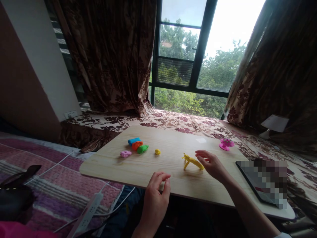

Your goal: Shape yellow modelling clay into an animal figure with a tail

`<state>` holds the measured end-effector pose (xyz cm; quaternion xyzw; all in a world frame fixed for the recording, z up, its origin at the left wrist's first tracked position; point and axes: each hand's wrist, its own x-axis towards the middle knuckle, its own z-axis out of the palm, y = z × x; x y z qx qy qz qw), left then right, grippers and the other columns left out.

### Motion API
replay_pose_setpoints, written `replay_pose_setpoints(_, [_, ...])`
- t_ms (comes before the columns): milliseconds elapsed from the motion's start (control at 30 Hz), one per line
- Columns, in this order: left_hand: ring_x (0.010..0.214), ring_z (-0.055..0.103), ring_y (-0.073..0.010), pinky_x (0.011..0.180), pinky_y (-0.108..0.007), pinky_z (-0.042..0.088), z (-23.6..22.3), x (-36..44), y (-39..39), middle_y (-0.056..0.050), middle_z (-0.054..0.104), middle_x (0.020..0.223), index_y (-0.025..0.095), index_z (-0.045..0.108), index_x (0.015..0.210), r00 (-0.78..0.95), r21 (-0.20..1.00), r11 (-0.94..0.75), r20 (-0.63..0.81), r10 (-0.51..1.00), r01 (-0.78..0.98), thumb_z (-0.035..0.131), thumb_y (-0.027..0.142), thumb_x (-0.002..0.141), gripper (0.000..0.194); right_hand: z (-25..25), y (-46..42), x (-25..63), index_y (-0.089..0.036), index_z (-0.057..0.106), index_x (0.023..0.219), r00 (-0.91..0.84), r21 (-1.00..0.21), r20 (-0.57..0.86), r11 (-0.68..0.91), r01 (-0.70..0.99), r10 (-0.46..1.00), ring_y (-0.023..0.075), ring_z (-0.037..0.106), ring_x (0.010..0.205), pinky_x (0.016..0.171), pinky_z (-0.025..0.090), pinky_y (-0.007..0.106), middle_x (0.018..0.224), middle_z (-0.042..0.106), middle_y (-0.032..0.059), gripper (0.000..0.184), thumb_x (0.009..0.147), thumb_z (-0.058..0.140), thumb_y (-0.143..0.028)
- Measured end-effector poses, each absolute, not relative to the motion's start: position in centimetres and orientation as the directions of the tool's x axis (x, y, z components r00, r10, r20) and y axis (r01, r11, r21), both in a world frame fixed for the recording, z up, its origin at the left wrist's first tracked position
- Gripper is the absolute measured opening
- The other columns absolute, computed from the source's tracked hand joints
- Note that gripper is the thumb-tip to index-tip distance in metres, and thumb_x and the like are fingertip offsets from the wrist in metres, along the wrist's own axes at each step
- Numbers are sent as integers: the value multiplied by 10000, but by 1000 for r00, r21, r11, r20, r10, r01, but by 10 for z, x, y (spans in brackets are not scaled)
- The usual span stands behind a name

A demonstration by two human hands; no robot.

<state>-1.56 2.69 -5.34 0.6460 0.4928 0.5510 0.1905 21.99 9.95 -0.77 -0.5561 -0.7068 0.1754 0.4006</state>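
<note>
On the wooden table stands a yellow clay animal figure [192, 161] with thin legs and small prongs on its head. My right hand [212, 165] hovers at the figure's rear end, fingers stretched and thumb apart; whether it touches the figure I cannot tell. At the table's near edge is my left hand [158, 190], loosely curved with a gap between thumb and fingers, holding nothing. A small yellow clay lump [157, 151] lies between the figure and a group of blue [133, 141], orange [137, 145] and green clay [143, 149]. Pink clay [125, 154] sits in front of that group.
A bright pink clay piece with green dots [226, 144] stands at the table's [106, 165] far right. A tablet-like device [257, 185], partly blurred out, lies at the right edge. A power strip [88, 211] with cables rests on the bed at left. A white lamp [274, 124] stands behind.
</note>
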Motion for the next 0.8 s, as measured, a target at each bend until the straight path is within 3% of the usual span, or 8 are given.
replay_pose_setpoints(133, [965,552,-179,888,-343,441,-56,-16,27,-45,582,943,199,604,878,-70,785,-447,523,850,429,461,169,826,155,-3,88,236,-185,660,955,2,-711,381,292,640,924,225,634,873,755,482,354,956,690,83,273,804,499,-346])
replay_pose_setpoints(267, [957,564,-188,879,-347,449,-56,-15,26,-47,594,927,199,616,861,-77,775,-463,543,837,431,474,169,813,153,-14,80,239,-200,666,968,-1,-721,362,281,634,932,232,632,866,738,487,371,986,684,76,284,749,563,-348])
replay_pose_setpoints(467, [968,581,-203,878,-353,461,-53,-17,27,-49,623,928,203,632,861,-109,788,-456,540,835,413,493,206,806,149,-31,89,222,-222,661,1032,-10,-748,341,278,602,940,255,596,953,833,444,417,1066,659,77,387,666,646,-348])
replay_pose_setpoints(567, [973,581,-211,868,-353,466,-49,-22,28,-52,623,942,206,639,858,-126,802,-441,526,841,404,504,247,806,151,-27,91,215,-198,679,1000,-7,-783,318,267,562,948,255,603,934,840,435,410,1015,677,84,347,708,616,-375])
replay_pose_setpoints(700, [974,571,-213,874,-365,460,-34,-26,28,-49,607,979,215,642,885,-145,819,-431,512,846,380,513,293,803,172,-4,75,213,-167,671,1025,-78,-829,255,259,496,964,221,624,807,705,476,339,873,696,63,359,799,536,-412])
replay_pose_setpoints(800, [1003,556,-213,914,-373,432,-17,-22,24,-40,596,1019,228,641,914,-163,820,-460,534,830,342,528,306,793,183,17,56,210,-182,639,1091,-182,-887,208,264,378,961,201,599,839,731,460,317,912,681,45,359,848,497,-406])
